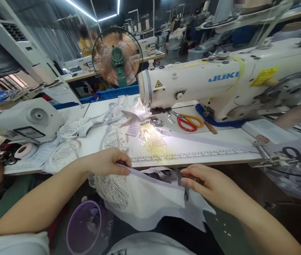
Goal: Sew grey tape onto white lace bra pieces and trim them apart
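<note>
My left hand (107, 162) is closed, pinching the top edge of a pale lilac fabric piece (150, 202) just below the table's front edge. My right hand (206, 184) is closed on the same edge further right, so the strip is stretched between both hands. The fabric hangs down over my lap, with white lace (113, 189) attached at its left side. A white JUKI sewing machine (219, 85) stands on the table beyond my hands, its needle area (152, 118) lit by a lamp.
Orange-handled scissors (190, 122) lie on the machine bed. White lace pieces (70, 141) are spread over the table's left part. A ruler strip (193, 155) runs along the table's front edge. A purple bin (85, 226) sits below left. A fan (117, 56) stands behind.
</note>
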{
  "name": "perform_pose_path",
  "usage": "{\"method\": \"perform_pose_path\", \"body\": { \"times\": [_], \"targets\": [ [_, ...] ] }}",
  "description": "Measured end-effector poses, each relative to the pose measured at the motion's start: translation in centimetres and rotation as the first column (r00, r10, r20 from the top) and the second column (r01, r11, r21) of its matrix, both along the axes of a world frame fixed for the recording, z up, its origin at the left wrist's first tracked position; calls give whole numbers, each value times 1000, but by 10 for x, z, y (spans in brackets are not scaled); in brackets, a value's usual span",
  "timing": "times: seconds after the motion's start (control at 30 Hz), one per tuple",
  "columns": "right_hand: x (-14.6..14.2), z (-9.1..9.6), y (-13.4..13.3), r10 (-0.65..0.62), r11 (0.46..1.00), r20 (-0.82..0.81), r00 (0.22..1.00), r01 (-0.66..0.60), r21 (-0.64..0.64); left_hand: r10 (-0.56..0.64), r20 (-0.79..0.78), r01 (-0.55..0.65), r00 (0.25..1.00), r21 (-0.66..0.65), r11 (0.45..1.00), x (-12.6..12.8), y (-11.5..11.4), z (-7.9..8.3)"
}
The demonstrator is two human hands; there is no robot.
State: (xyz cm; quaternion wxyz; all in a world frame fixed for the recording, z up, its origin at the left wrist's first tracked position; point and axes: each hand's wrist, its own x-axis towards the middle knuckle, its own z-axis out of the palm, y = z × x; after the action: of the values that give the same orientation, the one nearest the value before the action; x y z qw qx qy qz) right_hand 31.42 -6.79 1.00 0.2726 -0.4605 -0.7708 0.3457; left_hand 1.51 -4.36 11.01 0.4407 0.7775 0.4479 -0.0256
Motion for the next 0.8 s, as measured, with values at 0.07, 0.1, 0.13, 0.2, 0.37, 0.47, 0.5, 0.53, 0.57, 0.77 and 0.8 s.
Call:
{"method": "perform_pose_path", "body": {
  "times": [0.07,0.1,0.13,0.2,0.37,0.47,0.5,0.53,0.57,0.77,0.8],
  "targets": [
    [-21,9,-4,53,987,-47,997,-45,156,-37,32,37,999,8,999,12,-4,-6],
    [-34,13,-6,117,976,-92,989,-98,196,-50,51,49,997,10,999,17,-7,-10],
    [-48,16,-10,184,963,-128,975,-153,220,-56,70,56,996,9,998,21,-9,-13],
    [-73,17,-17,247,951,-137,959,-213,226,-49,108,50,993,-10,999,24,-14,-19],
    [-91,19,-30,297,918,-4,955,-285,277,-68,245,112,967,-171,979,3,-25,-21],
    [-83,33,-36,443,853,41,895,-435,289,-120,362,235,924,-293,927,-17,-33,-24],
    [-82,39,-39,493,832,39,869,-484,273,-97,383,240,919,-346,907,-23,-35,-27],
    [-80,45,-40,546,807,24,838,-533,252,-54,384,220,922,-405,887,-29,-38,-31],
    [-79,51,-42,597,782,-6,802,-581,228,1,367,177,930,-452,874,-36,-41,-35],
    [-69,61,-34,632,773,-333,700,-605,193,490,288,-518,823,24,855,-82,-57,-37],
    [-68,57,-30,571,819,-392,721,-530,219,546,248,-598,800,259,759,-89,-59,-29]
  ]
}}
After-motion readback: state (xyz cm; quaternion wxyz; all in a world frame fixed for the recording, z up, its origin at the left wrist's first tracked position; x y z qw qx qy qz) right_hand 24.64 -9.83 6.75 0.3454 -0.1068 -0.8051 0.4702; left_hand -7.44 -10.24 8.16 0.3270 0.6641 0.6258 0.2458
